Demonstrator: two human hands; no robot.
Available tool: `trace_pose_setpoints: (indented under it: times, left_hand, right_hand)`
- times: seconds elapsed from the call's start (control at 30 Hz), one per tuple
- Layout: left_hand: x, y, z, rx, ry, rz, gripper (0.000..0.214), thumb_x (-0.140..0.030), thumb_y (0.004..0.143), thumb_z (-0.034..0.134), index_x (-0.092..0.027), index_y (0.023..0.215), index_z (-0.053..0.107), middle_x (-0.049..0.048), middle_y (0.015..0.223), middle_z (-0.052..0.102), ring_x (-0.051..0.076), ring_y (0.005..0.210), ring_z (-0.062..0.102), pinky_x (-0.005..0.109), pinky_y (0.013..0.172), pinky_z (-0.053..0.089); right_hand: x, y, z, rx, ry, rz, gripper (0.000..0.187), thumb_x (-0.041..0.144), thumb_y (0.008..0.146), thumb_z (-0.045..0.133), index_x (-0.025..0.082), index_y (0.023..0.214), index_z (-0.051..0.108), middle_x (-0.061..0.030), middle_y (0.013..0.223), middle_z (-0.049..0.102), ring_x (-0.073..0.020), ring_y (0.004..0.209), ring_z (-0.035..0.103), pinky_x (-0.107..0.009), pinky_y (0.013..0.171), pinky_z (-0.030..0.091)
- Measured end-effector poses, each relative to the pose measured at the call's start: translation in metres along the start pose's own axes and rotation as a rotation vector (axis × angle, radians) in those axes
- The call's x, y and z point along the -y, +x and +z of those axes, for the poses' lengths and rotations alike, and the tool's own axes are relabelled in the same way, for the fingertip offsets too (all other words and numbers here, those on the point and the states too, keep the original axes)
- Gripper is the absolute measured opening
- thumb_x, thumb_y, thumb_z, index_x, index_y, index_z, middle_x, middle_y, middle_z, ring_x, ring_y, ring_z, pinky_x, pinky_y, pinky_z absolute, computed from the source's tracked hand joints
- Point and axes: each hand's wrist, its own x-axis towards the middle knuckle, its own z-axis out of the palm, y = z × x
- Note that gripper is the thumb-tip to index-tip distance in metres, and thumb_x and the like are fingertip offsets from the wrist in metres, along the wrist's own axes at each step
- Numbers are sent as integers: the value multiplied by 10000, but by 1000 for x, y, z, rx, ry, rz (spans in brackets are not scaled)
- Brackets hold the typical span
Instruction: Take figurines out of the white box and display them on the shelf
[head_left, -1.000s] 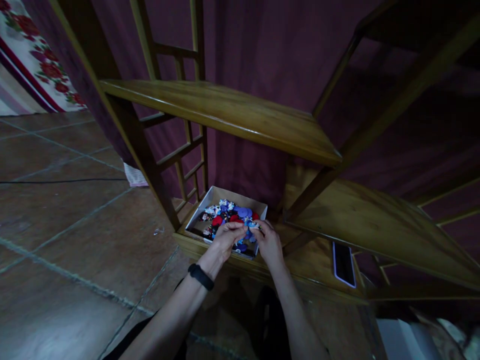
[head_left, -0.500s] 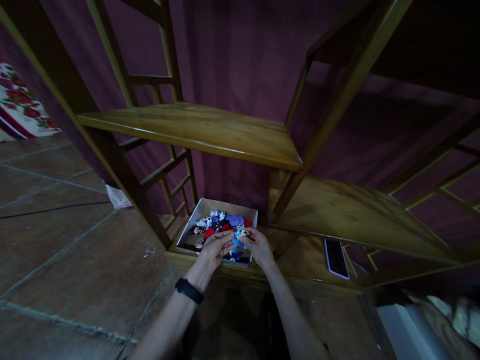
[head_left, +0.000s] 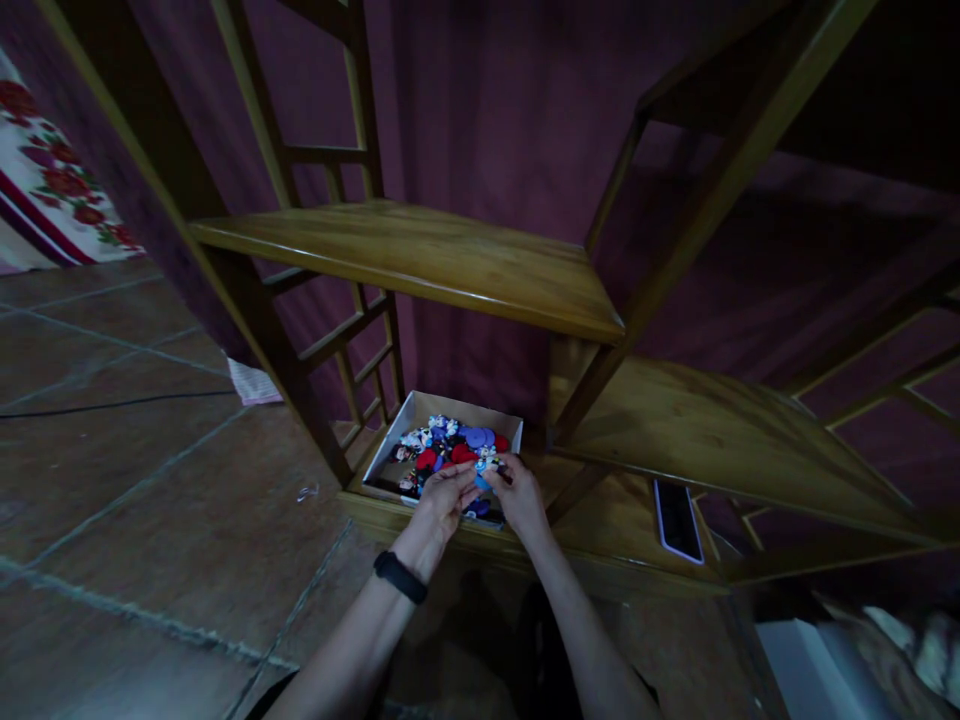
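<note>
Left hand (head_left: 444,497) and right hand (head_left: 520,493) pinch a blue-and-white figurine (head_left: 487,464) over the box (head_left: 487,418). A phone (head_left: 679,521) lies well apart, near the front edge of the lower shelf (head_left: 600,520).

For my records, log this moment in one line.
left hand, right hand: holding small blue-white figure | open white cardboard box: red, purple pieces inside

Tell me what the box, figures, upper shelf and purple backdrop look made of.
Box: likely cardboard, matte; thin walls, white outside, brownish inside.
Figures: perhaps plastic or rubber; bright, solid patches of color, but too small to be sure of material or finish.
Upper shelf: probably wood, varnished; streaky grain and a shiny front edge.
Purple backdrop: seemingly fabric, dull; soft vertical folds.
</note>
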Motion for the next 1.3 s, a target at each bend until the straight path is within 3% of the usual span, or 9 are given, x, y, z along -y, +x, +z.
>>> trace_pose_setpoints:
  times: [0.1,0.2,0.3,0.47,0.6,0.77,1.03,1.3]
  left_hand:
    - [-5,2,-3,63,4,4,191,-71,677,702,-103,858,651,72,717,696,142,607,663,238,593,553]
    - [-10,4,-7,51,-25,-15,215,-35,696,669,-118,892,644,57,702,694,135,577,658,249,588,558]
    - [-11,5,-9,55,-60,-54,148,-14,703,647,-106,819,647,63,682,691,140,578,658,253,604,562]
    - [-11,4,-6,97,-45,-73,97,-10,694,649,-93,745,653,73,670,691,141,590,661,252,640,564]
    - [-16,0,-4,164,-17,-100,107,-2,680,647,-83,748,659,101,728,706,171,661,679,291,702,570]
    - [-21,-1,-6,220,10,-75,128,-115,690,706,-76,810,684,119,793,714,174,688,680,283,699,572]
    - [-13,-1,-3,139,32,25,65,-92,710,684,-71,770,693,102,720,707,155,631,670,264,651,570]
    - [-1,-1,0,50,3,68,31,-96,686,704,-74,691,683,78,670,691,142,583,652,266,620,568]
  right_hand:
    - [2,-2,0,17,132,0,361,389,724,609,248,1056,613,-18,938,675,-172,807,607,-291,738,481]
    - [6,-4,-2,53,288,54,452,448,735,589,222,1126,586,-32,926,670,-160,757,601,-262,658,481]
    - [9,-5,-3,38,336,125,426,482,730,584,203,1047,637,-41,896,675,-155,701,594,-249,599,468]
    - [4,-3,1,35,365,143,377,501,692,617,199,907,686,-33,888,687,-175,767,604,-270,653,490]
    - [-3,1,3,-3,375,208,398,520,668,628,200,899,679,-24,876,683,-172,761,609,-280,666,499]
    - [2,0,4,28,463,208,392,503,671,642,199,915,681,-39,918,689,-190,814,624,-307,701,516]
    - [11,-2,2,65,546,237,390,466,641,685,184,909,690,-50,923,696,-183,798,639,-325,734,527]
    - [3,-4,6,-7,543,303,389,456,579,731,166,834,693,-39,845,698,-159,717,637,-287,673,523]
